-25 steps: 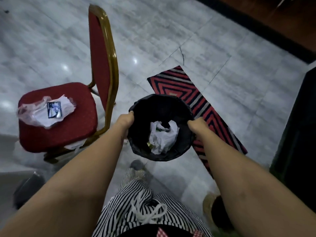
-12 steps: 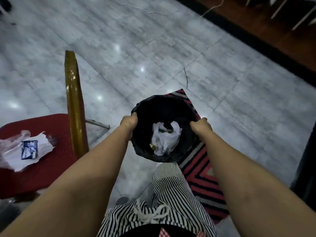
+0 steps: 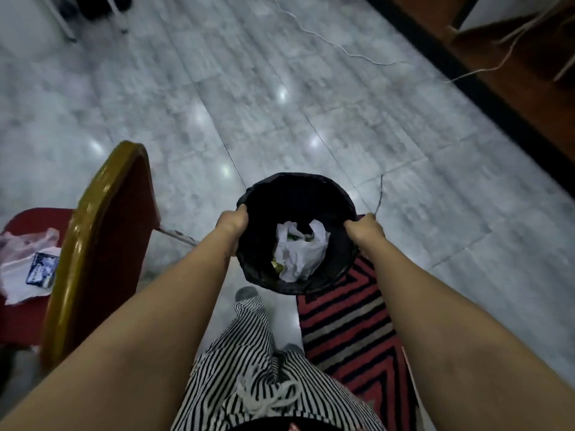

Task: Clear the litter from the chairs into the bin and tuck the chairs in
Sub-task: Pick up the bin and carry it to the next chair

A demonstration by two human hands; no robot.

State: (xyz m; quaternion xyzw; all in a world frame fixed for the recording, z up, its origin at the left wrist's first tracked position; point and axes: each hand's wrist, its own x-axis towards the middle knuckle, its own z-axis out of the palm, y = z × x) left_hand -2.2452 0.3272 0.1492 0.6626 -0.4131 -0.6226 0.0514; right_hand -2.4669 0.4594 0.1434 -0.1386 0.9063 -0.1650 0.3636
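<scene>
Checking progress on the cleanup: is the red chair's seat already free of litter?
No, a plastic bag and a blue packet lie on the chair.

Glossy gold-painted frame, probably metal, round matt red cloth on the chair. Thin black plastic lining the bin. Crumpled white plastic bag inside. Polished grey marble-look floor. Woven striped rug.

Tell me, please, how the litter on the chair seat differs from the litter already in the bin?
The litter on the red chair seat lies spread flat, while the litter in the bin is crumpled into a bunch. The chair's pile includes a small blue packet; the bin's shows yellowish scraps beneath. Nothing touches the chair's litter; both hands carry the bin. Both include whitish plastic bags.
</scene>
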